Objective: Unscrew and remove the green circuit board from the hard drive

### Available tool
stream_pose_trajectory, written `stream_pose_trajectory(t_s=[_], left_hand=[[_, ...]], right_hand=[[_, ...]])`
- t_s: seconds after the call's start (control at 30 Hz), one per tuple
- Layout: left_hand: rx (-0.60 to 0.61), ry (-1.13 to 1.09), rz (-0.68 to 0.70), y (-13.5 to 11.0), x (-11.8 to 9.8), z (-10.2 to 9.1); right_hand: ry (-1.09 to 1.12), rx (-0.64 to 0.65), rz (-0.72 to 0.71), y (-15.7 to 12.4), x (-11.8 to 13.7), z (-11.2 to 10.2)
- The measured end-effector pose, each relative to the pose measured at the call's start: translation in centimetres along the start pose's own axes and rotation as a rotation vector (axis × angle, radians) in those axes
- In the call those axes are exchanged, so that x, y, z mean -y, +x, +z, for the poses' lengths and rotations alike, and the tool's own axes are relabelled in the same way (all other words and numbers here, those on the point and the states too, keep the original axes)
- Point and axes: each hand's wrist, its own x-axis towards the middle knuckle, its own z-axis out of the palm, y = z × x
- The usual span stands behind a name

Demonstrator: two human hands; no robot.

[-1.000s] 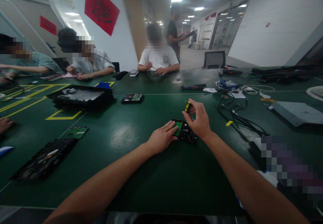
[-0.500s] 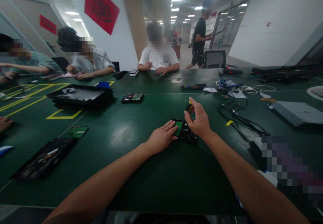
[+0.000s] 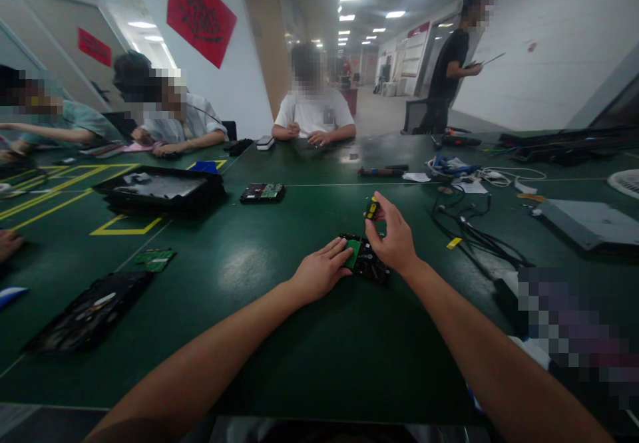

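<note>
The right hand (image 3: 394, 237) was pinched around a stubby yellow-and-black, plastic-looking tool handle (image 3: 371, 209), above a black rectangular drive (image 3: 371, 266). Beside it, the left hand (image 3: 320, 271) lay flat, fingers extended, on the drive's green circuit board (image 3: 354, 254). Tilted pressure might have slipped the hidden tip boardward; a slackened left hand, let the drive skid across the smooth green bench (image 3: 309, 356).

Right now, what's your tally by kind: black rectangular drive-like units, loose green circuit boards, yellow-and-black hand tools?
Black rectangular drive-like units: 3
Loose green circuit board: 1
Yellow-and-black hand tool: 1
Total: 5
</note>
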Motion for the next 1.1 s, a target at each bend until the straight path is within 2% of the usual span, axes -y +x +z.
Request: stream_pose_trajectory(t_s=[0.4,0.6,1.1], left_hand=[[-0.011,-0.017,-0.005,-0.06,-0.07,-0.11],[-0.010,-0.003,0.006,-0.07,0.09,0.09],[-0.008,-0.001,0.014,-0.05,0.15,0.26]], right_hand=[[0.048,-0.012,0.023,-0.11,-0.15,0.12],[-0.021,-0.030,0.017,-0.10,-0.19,0.10],[-0.001,-0.013,0.007,-0.07,-0.02,0.04]])
